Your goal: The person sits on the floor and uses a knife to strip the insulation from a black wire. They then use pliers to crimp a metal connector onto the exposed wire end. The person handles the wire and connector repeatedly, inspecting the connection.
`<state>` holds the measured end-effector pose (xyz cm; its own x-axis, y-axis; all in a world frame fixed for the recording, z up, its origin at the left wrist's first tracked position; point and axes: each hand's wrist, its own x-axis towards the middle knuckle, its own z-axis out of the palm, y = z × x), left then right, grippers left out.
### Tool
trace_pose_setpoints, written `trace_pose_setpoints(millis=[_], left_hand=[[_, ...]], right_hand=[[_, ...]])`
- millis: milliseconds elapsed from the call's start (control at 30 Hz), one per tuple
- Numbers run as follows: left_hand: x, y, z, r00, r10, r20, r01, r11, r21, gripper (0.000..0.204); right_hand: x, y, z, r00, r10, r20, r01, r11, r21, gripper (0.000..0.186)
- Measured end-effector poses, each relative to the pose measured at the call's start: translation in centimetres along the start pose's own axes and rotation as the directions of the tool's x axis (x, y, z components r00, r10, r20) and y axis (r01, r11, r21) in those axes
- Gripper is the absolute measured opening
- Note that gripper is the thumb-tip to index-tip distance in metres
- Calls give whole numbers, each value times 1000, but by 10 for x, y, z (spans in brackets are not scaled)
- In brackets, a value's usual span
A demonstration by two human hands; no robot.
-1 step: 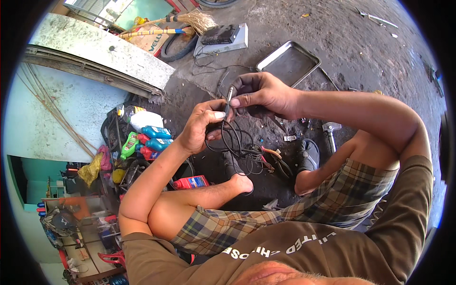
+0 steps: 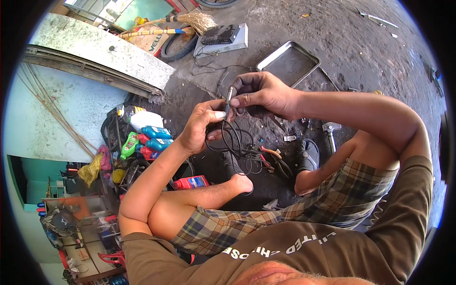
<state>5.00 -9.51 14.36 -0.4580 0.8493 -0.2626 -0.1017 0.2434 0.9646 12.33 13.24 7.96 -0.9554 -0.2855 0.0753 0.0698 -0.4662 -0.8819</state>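
In front of me, my left hand [image 2: 194, 130] is closed on a black cable [image 2: 232, 142], its thumb pressed against the dark sleeve below the silver metal tip [image 2: 230, 93]. The tip points up and away from me. My right hand [image 2: 270, 95] has its thumb and bent forefinger closed around that same end, beside the metal; its other fingers curl behind, dark with grime. Loose loops of cable hang below my left hand. Beneath them on the ground lie pliers [image 2: 272, 152] with reddish-orange handles, partly covered by the loops.
A shallow metal tray [image 2: 290, 61] lies beyond my hands, near a flat box [image 2: 237, 44] with a black device [image 2: 219, 34] on it. A hammer [image 2: 329, 135] is by my right foot. Several bottles [image 2: 156, 137] crowd the left side; a red bottle [image 2: 191, 182] lies by my left leg.
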Motion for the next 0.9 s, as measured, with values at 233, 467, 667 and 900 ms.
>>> trace_pose_setpoints(millis=[233, 467, 667, 900], left_hand=[[1, 4, 2, 991, 0, -135, 22, 987, 161, 26], [4, 6, 8, 996, 22, -83, -3, 977, 215, 34], [2, 1, 3, 992, 20, -124, 2, 984, 177, 35], [6, 4, 10, 988, 21, -151, -1, 991, 131, 35]], right_hand=[[-4, -13, 13, 983, 17, -183, -64, 965, -254, 18], [6, 18, -64, 818, 271, -507, -413, 890, -191, 22], [-9, -27, -65, 875, -62, -480, -439, 316, -841, 30], [-12, -68, -65, 790, -411, -455, 68, 796, -601, 32]])
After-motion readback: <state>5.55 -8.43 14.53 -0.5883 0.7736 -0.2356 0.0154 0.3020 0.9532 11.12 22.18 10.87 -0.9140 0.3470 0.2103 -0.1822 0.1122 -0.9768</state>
